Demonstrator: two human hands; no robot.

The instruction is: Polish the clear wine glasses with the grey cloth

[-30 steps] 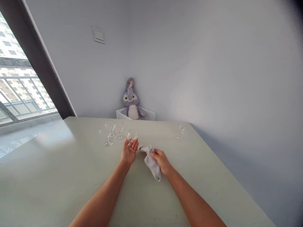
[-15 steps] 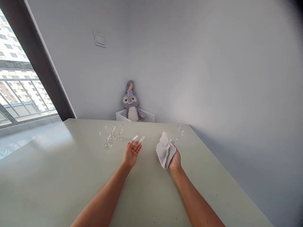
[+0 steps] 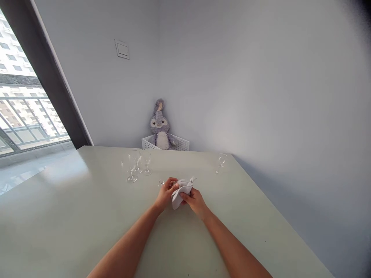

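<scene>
Grey cloth meets stemmed glass between the two hands, just below mid-frame.
No longer well apart to the right, the right hand now pinches the cloth close against the left hand, whose fingers are closed round the tilted glass, its foot pointing left. That brings cloth and glass into one two-handed hold, which the work seems to need; fingers and folds hide the bowl, so I cannot tell whether the fabric is inside it or around it. On the bench, three other glasses stand left of centre in the frame and a lone glass right of centre, all unmoved.
</scene>
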